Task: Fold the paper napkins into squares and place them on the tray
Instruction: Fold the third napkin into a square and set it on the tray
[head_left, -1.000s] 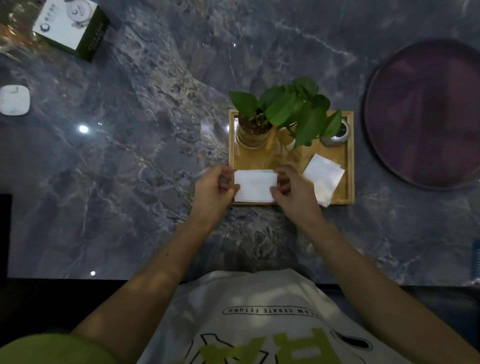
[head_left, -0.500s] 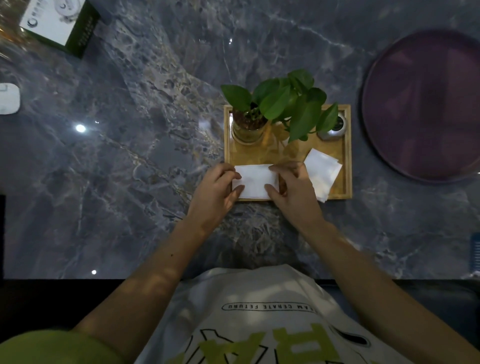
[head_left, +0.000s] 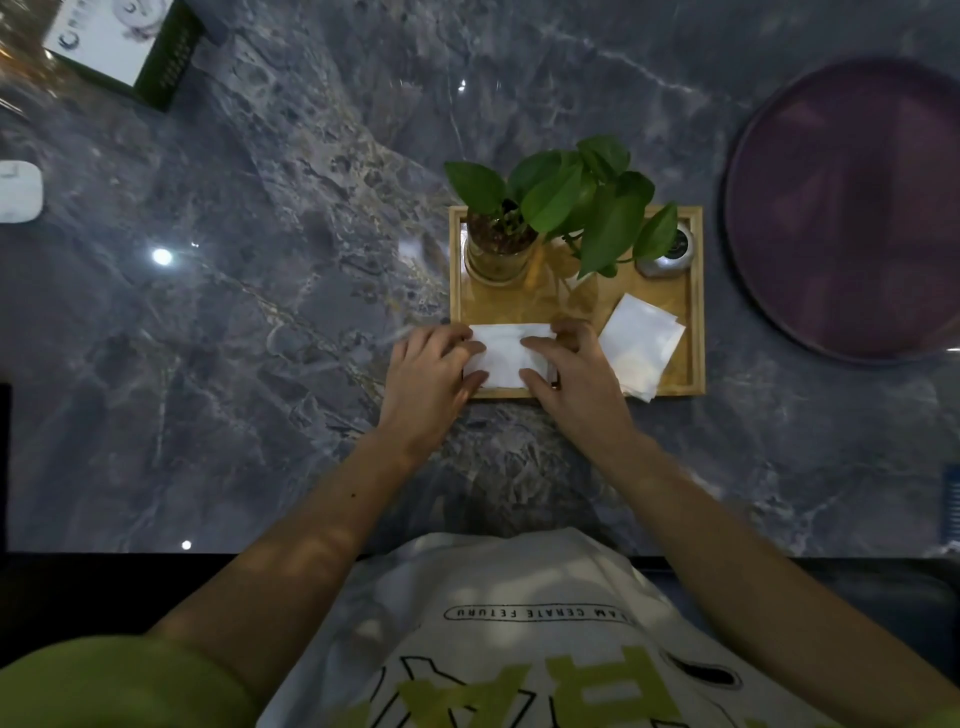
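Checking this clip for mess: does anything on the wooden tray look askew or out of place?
Yes. The folded napkin at the tray's right side lies rotated, its near corner hanging over the front rim, with layers fanned unevenly. The napkin under both hands sits square.

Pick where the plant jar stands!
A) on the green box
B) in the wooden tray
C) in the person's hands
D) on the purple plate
B: the plant jar stands in the far left corner of the wooden tray, behind the napkin that both hands press down.
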